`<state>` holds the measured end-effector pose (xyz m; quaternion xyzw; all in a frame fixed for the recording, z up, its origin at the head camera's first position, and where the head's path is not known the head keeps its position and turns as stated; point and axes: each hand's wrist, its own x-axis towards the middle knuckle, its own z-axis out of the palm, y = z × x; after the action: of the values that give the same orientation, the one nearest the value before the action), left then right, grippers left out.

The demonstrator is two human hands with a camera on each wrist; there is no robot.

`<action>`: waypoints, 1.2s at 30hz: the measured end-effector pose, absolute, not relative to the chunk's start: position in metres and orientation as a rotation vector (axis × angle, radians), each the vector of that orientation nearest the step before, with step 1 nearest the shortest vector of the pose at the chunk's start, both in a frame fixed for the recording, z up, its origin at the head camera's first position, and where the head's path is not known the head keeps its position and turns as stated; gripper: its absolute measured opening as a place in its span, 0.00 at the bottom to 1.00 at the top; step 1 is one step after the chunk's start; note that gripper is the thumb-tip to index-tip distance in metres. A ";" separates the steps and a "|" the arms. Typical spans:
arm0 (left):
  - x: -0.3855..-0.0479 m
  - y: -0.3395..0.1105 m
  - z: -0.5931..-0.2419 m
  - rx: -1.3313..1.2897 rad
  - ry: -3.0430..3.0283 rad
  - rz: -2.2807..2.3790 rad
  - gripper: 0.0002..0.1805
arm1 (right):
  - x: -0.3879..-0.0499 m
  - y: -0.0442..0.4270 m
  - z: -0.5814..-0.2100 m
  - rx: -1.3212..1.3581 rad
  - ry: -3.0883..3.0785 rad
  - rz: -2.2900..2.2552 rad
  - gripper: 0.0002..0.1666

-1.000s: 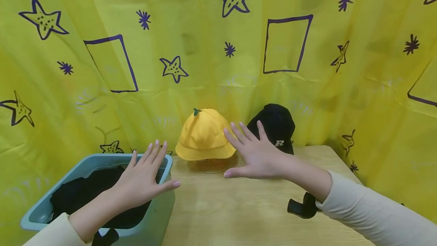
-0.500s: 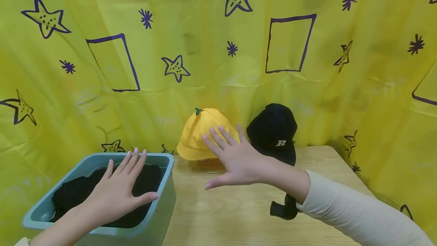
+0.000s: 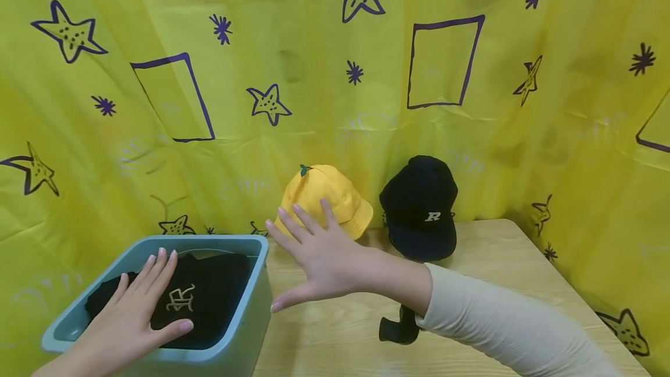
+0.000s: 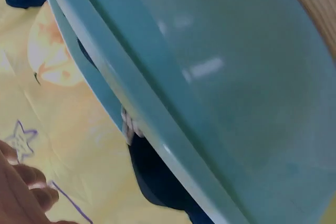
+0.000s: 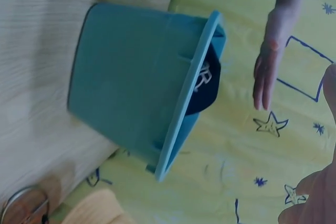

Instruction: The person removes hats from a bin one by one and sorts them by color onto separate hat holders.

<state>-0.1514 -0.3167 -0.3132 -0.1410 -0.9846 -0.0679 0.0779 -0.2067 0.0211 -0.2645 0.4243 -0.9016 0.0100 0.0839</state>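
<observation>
My left hand (image 3: 136,316) hovers over the left part of a blue-green plastic bin (image 3: 256,324), fingers straight, holding nothing. Inside the bin lies a black cap (image 3: 220,290) with a pale letter emblem, partly hidden by that hand in the head view. The right wrist view shows the left hand (image 5: 269,66) above the bin's rim, apart from it. My right hand (image 3: 330,263), fingers spread, hangs in the air right of the bin and in front of a yellow brimmed hat (image 3: 335,185). It covers part of the hat's brim and grips nothing.
A black cap (image 3: 421,208) with a white R stands at the back right of the wooden table (image 3: 471,290). A wire ring (image 5: 25,203) shows in the right wrist view. Behind everything hangs a yellow curtain (image 3: 324,98) with drawn stars.
Both hands have moved left and slightly down, fingers still extended. The letter on the cap in the bin has come into view, and the black cap at the back is now uncovered.
</observation>
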 end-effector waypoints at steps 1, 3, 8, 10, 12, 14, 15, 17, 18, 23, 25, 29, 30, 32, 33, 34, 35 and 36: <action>-0.151 -0.321 -0.315 -0.427 -2.946 -0.205 0.57 | -0.206 0.018 -0.265 1.272 -2.689 0.038 0.64; -0.150 -0.328 -0.317 -0.420 -2.959 -0.217 0.56 | -0.206 0.012 -0.267 1.279 -2.688 0.046 0.63; -0.151 -0.346 -0.322 -0.399 -2.987 -0.221 0.56 | -0.203 -0.003 -0.276 1.280 -2.680 0.006 0.64; -0.151 -0.355 -0.326 -0.411 -2.985 -0.236 0.56 | -0.201 -0.009 -0.280 1.279 -2.671 -0.024 0.64; -0.153 -0.364 -0.330 -0.443 -2.987 -0.305 0.56 | -0.198 -0.015 -0.284 1.273 -2.661 -0.045 0.63; -0.154 -0.375 -0.336 -0.496 -2.966 -0.377 0.55 | -0.196 -0.022 -0.287 1.250 -2.661 -0.048 0.63; -0.155 -0.380 -0.339 -0.521 -2.955 -0.412 0.55 | -0.196 -0.026 -0.288 1.236 -2.666 -0.045 0.63; -0.156 -0.392 -0.346 -0.565 -2.923 -0.464 0.55 | -0.194 -0.033 -0.291 1.211 -2.686 -0.028 0.63; -0.156 -0.397 -0.350 -0.571 -2.913 -0.470 0.55 | -0.194 -0.037 -0.292 1.198 -2.699 -0.012 0.63; -0.157 -0.423 -0.361 -0.541 -2.889 -0.413 0.55 | -0.190 -0.055 -0.300 1.144 -2.737 0.023 0.63; -0.159 -0.433 -0.364 -0.532 -2.888 -0.358 0.55 | -0.188 -0.062 -0.304 1.129 -2.740 0.004 0.63; -0.162 -0.447 -0.369 -0.578 -2.815 -0.329 0.55 | -0.184 -0.072 -0.316 1.166 -2.756 -0.022 0.63; -0.163 -0.450 -0.371 -0.601 -2.793 -0.335 0.55 | -0.183 -0.074 -0.318 1.191 -2.765 -0.020 0.63; -0.165 -0.457 -0.375 -0.638 -2.749 -0.361 0.54 | -0.181 -0.078 -0.324 1.247 -2.773 -0.016 0.62; -0.166 -0.461 -0.377 -0.646 -2.739 -0.370 0.54 | -0.181 -0.079 -0.328 1.274 -2.776 -0.018 0.61; -0.166 -0.464 -0.379 -0.651 -2.734 -0.357 0.54 | -0.180 -0.081 -0.331 1.296 -2.781 -0.027 0.61; -0.167 -0.468 -0.382 -0.647 -2.738 -0.340 0.54 | -0.180 -0.082 -0.335 1.311 -2.786 -0.039 0.60; -0.168 -0.471 -0.385 -0.636 -2.747 -0.321 0.54 | -0.179 -0.084 -0.338 1.319 -2.793 -0.056 0.59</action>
<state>-0.1677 -0.4715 -0.3846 -0.2216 -0.9568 -0.1117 0.1513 -0.1791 -0.0842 -0.3384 0.4267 -0.9038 -0.0181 0.0262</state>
